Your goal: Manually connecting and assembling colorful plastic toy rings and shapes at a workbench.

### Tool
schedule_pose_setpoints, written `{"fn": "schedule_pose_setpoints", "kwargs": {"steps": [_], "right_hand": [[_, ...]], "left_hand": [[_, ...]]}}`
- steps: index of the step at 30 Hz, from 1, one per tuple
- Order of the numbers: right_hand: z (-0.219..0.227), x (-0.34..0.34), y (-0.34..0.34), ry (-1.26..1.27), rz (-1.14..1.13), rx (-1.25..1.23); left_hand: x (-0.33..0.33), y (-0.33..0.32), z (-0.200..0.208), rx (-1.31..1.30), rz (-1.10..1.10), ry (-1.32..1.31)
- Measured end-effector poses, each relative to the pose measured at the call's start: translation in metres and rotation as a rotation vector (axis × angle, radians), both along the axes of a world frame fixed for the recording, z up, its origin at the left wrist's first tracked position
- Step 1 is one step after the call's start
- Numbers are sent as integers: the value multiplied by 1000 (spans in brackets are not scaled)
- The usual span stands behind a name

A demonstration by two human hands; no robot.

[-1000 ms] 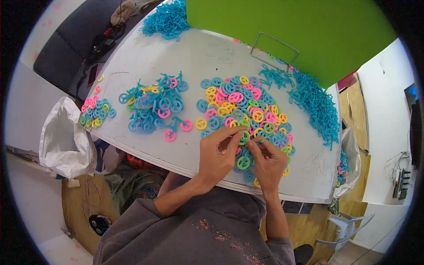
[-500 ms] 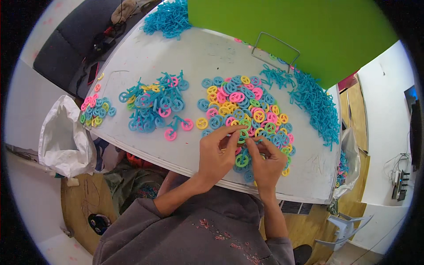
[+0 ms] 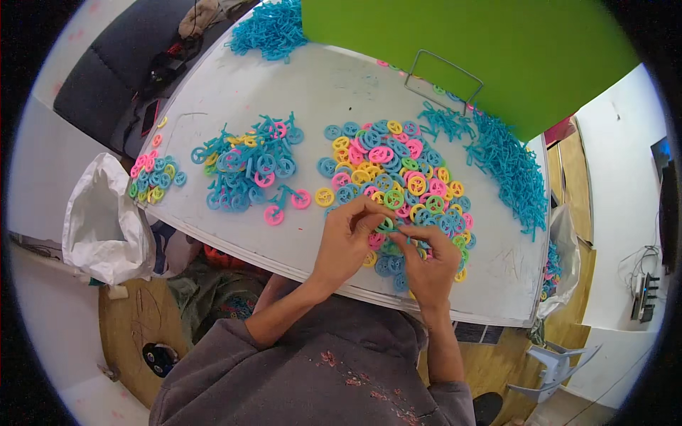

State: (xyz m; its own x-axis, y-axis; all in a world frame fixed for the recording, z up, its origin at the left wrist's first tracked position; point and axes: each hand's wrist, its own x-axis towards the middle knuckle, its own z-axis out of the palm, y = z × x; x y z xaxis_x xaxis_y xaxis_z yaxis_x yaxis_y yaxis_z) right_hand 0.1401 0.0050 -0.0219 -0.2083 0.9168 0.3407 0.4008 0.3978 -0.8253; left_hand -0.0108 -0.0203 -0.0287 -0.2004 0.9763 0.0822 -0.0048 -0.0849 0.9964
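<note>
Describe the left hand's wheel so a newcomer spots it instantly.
On the white table, find the biggest pile of coloured wheels, right of centre. Over its near part, the left hand pinches a green wheel which, unlike its neighbours, is held rather than lying in the pile.

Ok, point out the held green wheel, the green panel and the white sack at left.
Held green wheel [image 3: 386,225]: head view, its visible middle.
Green panel [image 3: 483,42]: head view, middle of its face.
White sack [image 3: 78,221]: head view, left wall.
</note>
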Motion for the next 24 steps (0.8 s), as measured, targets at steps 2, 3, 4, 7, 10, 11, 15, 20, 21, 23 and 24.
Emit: {"fn": "schedule_pose_setpoints", "kwargs": {"steps": [2,3,4,7,10,11,15,20,21,23,24], "right_hand": [[3,2,-1,1,64,-35],[6,0,-2,40,12,-58],[8,-1,-2,79,-40,-80],[13,0,-1,44,59,-119],[17,3,-2,191,179,-327],[23,4,-2,190,177,-326],[39,30,33,-14,90,-144],[8,82,124,-317,-222,186],[0,82,138,-431,-202,330],[-13,82,160,-549,-198,478],[-21,74,168,-580,-233,425]], "left_hand": [[5,-1,8,-16,-6,-115],[6,-2,13,-31,-10,-227],[6,-2,15,-31,-10,-225],[3,-5,17,-96,-54,-192],[-6,-9,16,-90,-86,-118],[-13,-9,17,-9,9,-78],[-71,-10,37,158,408,159],[-157,-7,44,163,730,580],[-163,-6,47,176,783,595],[-179,-2,38,109,779,645],[-184,0,31,26,784,700]]}}
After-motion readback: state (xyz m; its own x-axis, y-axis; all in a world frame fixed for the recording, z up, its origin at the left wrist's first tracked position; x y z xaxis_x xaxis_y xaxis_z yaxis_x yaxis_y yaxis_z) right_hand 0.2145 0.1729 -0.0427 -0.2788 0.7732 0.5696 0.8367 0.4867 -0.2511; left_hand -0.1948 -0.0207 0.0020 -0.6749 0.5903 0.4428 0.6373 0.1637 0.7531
